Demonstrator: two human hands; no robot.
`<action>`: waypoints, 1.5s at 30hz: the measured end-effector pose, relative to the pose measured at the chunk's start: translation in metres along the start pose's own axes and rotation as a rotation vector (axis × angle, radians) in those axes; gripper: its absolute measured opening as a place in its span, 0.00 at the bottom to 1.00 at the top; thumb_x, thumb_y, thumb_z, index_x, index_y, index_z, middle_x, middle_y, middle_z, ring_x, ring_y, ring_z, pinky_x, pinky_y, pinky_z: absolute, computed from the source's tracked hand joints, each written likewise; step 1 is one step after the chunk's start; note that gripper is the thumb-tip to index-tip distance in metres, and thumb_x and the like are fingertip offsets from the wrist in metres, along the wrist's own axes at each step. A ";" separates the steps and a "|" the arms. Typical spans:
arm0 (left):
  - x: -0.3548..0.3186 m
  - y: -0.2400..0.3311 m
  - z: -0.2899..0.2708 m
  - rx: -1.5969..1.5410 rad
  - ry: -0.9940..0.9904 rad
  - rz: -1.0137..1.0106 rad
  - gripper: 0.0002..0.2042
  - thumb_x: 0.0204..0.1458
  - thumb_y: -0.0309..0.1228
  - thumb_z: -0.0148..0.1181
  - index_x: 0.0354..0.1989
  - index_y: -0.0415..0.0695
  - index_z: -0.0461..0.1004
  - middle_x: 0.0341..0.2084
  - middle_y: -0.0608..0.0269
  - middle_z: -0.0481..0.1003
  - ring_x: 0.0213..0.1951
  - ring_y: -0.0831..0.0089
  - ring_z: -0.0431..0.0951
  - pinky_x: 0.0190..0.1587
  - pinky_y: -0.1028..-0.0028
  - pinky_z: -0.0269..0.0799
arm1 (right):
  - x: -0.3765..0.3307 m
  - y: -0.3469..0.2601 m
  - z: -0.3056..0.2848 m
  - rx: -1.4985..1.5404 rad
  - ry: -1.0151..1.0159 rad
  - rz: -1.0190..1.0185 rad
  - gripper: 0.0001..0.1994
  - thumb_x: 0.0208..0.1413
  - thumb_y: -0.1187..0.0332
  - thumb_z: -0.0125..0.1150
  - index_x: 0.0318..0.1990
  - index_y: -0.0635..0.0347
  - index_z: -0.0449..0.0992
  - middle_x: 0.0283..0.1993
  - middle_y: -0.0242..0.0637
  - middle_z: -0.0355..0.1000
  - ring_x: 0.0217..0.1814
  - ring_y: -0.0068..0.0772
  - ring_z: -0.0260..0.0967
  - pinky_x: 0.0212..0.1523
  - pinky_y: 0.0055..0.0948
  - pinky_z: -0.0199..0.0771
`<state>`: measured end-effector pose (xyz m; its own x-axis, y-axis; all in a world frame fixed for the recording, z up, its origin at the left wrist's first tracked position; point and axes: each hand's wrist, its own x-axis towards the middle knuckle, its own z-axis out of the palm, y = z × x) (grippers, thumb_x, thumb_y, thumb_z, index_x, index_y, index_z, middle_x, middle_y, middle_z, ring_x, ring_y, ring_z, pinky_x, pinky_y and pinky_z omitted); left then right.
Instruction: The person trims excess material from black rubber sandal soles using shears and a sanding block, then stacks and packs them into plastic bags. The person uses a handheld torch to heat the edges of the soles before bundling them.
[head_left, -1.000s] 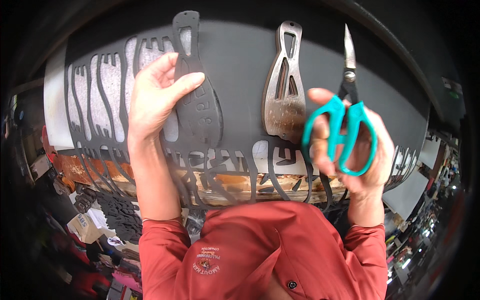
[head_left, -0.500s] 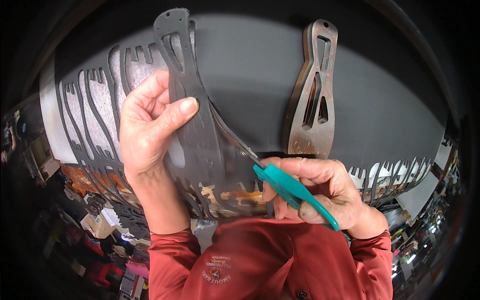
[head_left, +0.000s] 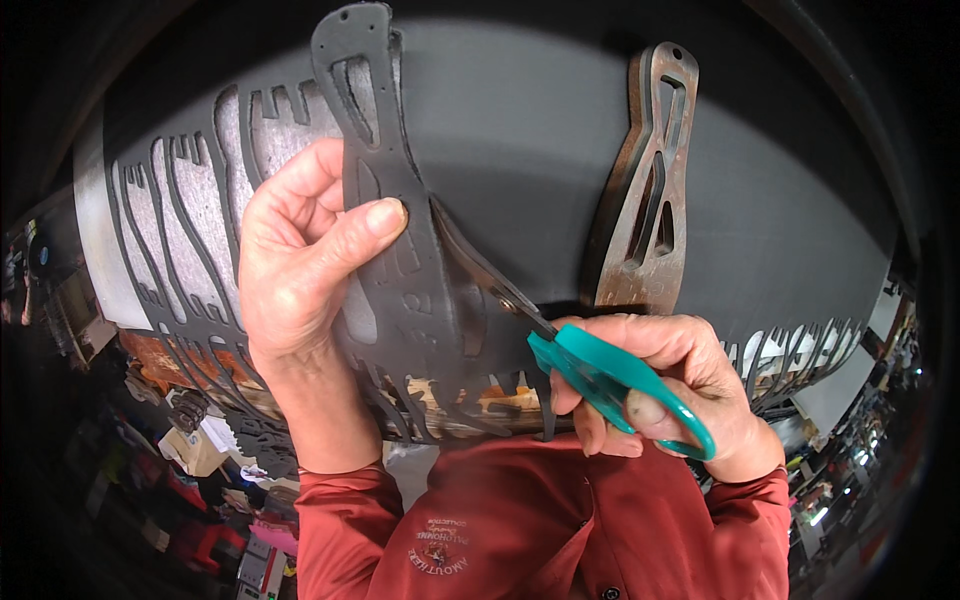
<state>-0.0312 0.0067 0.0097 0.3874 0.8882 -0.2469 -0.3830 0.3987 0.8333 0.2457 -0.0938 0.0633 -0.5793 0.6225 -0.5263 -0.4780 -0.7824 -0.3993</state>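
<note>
My left hand (head_left: 310,240) pinches a dark grey, bone-shaped cutout piece (head_left: 395,170) of sheet material between thumb and fingers. Slots and small holes run through this piece, and its upper end is lifted. In my right hand (head_left: 690,380) is a pair of scissors (head_left: 600,375) with teal handles, my thumb in the loop. The scissor blades lie along the right edge of the cutout piece, their tips close to my left thumb. Right of the blades, a rusty metal template (head_left: 645,190) of similar outline rests on the dark grey sheet (head_left: 530,120).
Left of my left hand, the sheet has been cut into thin strips (head_left: 175,230) over a pale surface. More cut strips hang along the near edge, above a worn wooden edge (head_left: 490,395). Papers and a cardboard box (head_left: 195,450) lie low on the left.
My right hand has moved right with the scissors, and their handle loop is more visible. The cutout piece and the metal template both appear farther right, the cutout piece also slightly higher.
</note>
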 end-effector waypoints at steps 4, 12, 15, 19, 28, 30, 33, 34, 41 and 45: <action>0.000 0.000 0.000 0.002 0.018 0.000 0.17 0.56 0.16 0.65 0.54 0.30 0.74 0.45 0.50 0.83 0.43 0.74 0.83 0.50 0.75 0.78 | 0.001 -0.001 -0.003 0.089 -0.015 0.006 0.25 0.67 0.72 0.57 0.69 0.71 0.66 0.53 0.43 0.79 0.46 0.22 0.75 0.49 0.22 0.77; 0.000 0.001 0.000 -0.024 0.010 0.006 0.15 0.56 0.16 0.65 0.52 0.31 0.75 0.44 0.51 0.83 0.42 0.75 0.83 0.49 0.76 0.78 | 0.001 0.001 0.000 0.085 0.010 0.015 0.29 0.67 0.63 0.62 0.69 0.72 0.65 0.48 0.40 0.80 0.34 0.16 0.69 0.35 0.18 0.72; 0.001 0.000 0.000 0.010 0.029 -0.001 0.15 0.56 0.16 0.65 0.51 0.31 0.75 0.43 0.52 0.83 0.42 0.75 0.83 0.48 0.76 0.78 | 0.001 0.001 0.002 0.083 0.037 0.008 0.30 0.66 0.62 0.63 0.69 0.72 0.65 0.47 0.39 0.80 0.32 0.15 0.68 0.33 0.17 0.70; 0.000 0.001 0.002 0.012 0.052 0.000 0.14 0.56 0.16 0.65 0.51 0.31 0.75 0.42 0.53 0.83 0.41 0.76 0.83 0.48 0.76 0.78 | 0.003 0.000 0.001 0.066 0.047 0.027 0.30 0.66 0.62 0.64 0.70 0.72 0.65 0.47 0.39 0.80 0.31 0.15 0.67 0.32 0.17 0.69; 0.000 0.000 0.003 0.010 0.055 0.004 0.14 0.55 0.16 0.66 0.50 0.31 0.75 0.42 0.53 0.83 0.40 0.76 0.83 0.47 0.77 0.78 | 0.002 0.005 0.005 0.098 0.039 0.009 0.28 0.68 0.64 0.61 0.70 0.71 0.64 0.47 0.38 0.80 0.30 0.16 0.67 0.30 0.18 0.66; 0.000 0.000 0.002 0.005 0.058 -0.003 0.14 0.55 0.16 0.66 0.50 0.31 0.75 0.41 0.53 0.83 0.39 0.76 0.83 0.46 0.77 0.78 | 0.006 0.005 0.005 0.096 0.013 -0.014 0.26 0.68 0.66 0.60 0.69 0.70 0.66 0.46 0.36 0.79 0.29 0.17 0.67 0.29 0.18 0.66; 0.000 0.000 0.002 0.008 0.064 -0.003 0.14 0.55 0.16 0.66 0.50 0.31 0.75 0.41 0.53 0.83 0.39 0.76 0.83 0.46 0.77 0.79 | 0.012 0.003 0.006 0.039 0.057 0.024 0.22 0.69 0.69 0.58 0.68 0.68 0.68 0.44 0.34 0.79 0.29 0.17 0.67 0.27 0.19 0.65; 0.000 -0.001 0.002 0.007 0.059 -0.002 0.14 0.55 0.16 0.66 0.50 0.31 0.75 0.41 0.53 0.83 0.39 0.76 0.83 0.46 0.77 0.79 | 0.014 0.003 0.007 0.004 0.056 0.001 0.21 0.70 0.71 0.57 0.67 0.67 0.69 0.43 0.34 0.78 0.28 0.17 0.67 0.27 0.19 0.65; 0.001 0.000 0.002 0.001 0.049 -0.007 0.13 0.56 0.17 0.66 0.50 0.32 0.75 0.41 0.53 0.83 0.39 0.77 0.83 0.45 0.78 0.78 | 0.014 0.001 0.011 0.086 0.059 0.025 0.20 0.71 0.73 0.54 0.67 0.68 0.69 0.43 0.33 0.77 0.28 0.17 0.68 0.27 0.19 0.65; 0.000 0.000 0.002 0.006 0.073 -0.020 0.13 0.56 0.17 0.66 0.49 0.32 0.75 0.40 0.54 0.83 0.38 0.77 0.83 0.45 0.78 0.78 | 0.014 0.003 0.011 0.074 0.055 0.002 0.20 0.71 0.74 0.53 0.68 0.68 0.68 0.40 0.31 0.75 0.29 0.17 0.66 0.28 0.18 0.65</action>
<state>-0.0300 0.0063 0.0109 0.3326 0.8945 -0.2987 -0.3706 0.4152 0.8308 0.2290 -0.0870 0.0636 -0.5441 0.6175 -0.5680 -0.5259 -0.7785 -0.3426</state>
